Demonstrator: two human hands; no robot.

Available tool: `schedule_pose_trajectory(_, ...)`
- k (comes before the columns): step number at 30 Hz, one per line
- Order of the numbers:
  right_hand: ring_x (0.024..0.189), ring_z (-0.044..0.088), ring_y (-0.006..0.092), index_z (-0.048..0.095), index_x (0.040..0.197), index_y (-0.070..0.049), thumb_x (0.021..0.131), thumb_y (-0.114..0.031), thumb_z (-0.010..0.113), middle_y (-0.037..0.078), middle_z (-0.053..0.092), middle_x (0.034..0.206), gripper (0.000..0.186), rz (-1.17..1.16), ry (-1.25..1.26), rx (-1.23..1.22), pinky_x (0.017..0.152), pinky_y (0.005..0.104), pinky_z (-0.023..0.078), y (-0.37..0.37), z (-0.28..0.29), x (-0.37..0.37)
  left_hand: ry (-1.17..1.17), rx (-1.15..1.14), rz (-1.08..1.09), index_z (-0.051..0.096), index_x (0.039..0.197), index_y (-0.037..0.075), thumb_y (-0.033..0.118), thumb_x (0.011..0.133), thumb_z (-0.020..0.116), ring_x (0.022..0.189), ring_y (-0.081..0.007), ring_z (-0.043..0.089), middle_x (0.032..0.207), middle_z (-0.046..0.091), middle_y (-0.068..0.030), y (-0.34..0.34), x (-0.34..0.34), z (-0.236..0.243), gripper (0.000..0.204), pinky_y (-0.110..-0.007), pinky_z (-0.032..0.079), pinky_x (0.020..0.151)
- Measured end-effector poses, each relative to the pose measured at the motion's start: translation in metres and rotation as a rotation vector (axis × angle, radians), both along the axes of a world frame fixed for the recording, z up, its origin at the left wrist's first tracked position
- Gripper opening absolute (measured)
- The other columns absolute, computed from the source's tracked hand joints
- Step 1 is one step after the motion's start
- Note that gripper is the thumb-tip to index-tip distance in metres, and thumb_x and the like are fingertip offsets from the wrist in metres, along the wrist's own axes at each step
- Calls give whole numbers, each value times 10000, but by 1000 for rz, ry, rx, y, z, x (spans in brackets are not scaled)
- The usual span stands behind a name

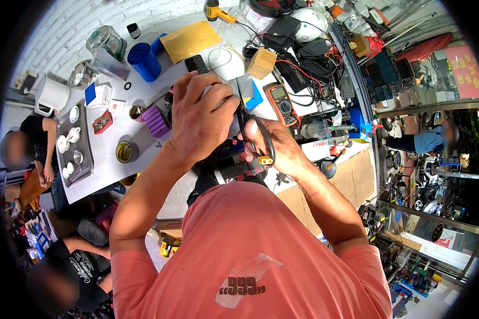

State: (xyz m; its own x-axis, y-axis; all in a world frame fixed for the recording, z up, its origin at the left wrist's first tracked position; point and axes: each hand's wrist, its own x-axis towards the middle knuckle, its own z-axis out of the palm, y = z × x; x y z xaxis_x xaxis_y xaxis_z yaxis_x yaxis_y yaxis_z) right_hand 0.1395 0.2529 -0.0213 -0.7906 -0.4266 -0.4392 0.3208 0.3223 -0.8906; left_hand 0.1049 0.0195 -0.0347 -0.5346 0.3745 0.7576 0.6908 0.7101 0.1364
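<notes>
My right hand (282, 148) grips a pair of black-handled scissors (242, 111), their blades pointing up and away from me. Beside the blades, my left hand (203, 118) is closed with its back toward me, its fingers curled at a flat grey piece (244, 86). The palm side of that hand is hidden, so the full shape of the grey piece does not show. A small yellow connector (265, 160) sits just below the scissor handles, by my right hand. Behind the grey piece lies something flat and blue (255, 98).
An orange-rimmed multimeter (282, 104) and a cardboard box (261, 64) stand right of my hands, near tangled cables. Leftward are a purple ridged block (155, 122), a tape roll (126, 151), a blue cup (143, 62) and a tea tray (82, 159). Two people are at the left.
</notes>
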Motion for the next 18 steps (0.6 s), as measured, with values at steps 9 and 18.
schedule_pose_trajectory(9,637,587,79,704,863,-55,1046,-834,659,-26,607,670,801,-111,40,-95,595,285,478,-7,-6,7,7,-5,0,821,1045,115,123,854,862,1211,-270,679,1141,747,-6,-1,-1,-1,196,-540,474,1106)
schedule_pose_trajectory(18,596,610,84,701,889,-36,1067,-721,736,-10,629,695,709,-143,5,-173,546,279,492,-9,-2,9,-4,-3,-6,819,1035,117,129,863,865,1197,-261,687,1137,753,-1,-1,-2,-1,178,-538,479,1101)
